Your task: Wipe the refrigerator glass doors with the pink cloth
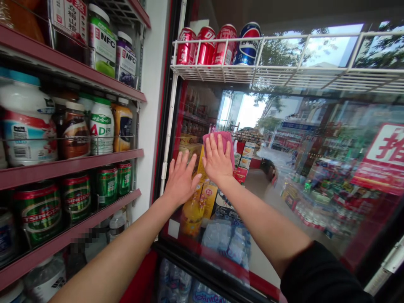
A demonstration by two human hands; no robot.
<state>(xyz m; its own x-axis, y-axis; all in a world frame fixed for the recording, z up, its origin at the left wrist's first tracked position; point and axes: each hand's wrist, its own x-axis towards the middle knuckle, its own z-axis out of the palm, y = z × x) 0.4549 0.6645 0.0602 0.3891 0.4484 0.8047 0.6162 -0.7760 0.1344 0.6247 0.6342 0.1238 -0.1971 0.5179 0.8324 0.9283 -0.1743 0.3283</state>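
Note:
My right hand (217, 159) presses a folded pink cloth (221, 141) flat against the glass door of a drinks cooler (271, 202), with the cloth showing above and beside the fingers. To its left, my left hand (181, 180) lies on the same glass with its fingers spread and nothing in it. Both bare forearms reach up from the lower edge of the view. Street reflections cover much of the glass, and packaged goods show behind it below my hands.
Red shelves on the left hold several Tsingtao beer cans (41, 212), white bottles (27, 122) and juice bottles (101, 50). A white wire rack (252, 69) above my hands holds red cans and a Pepsi can (248, 44). The black door frame (162, 126) runs beside the shelves.

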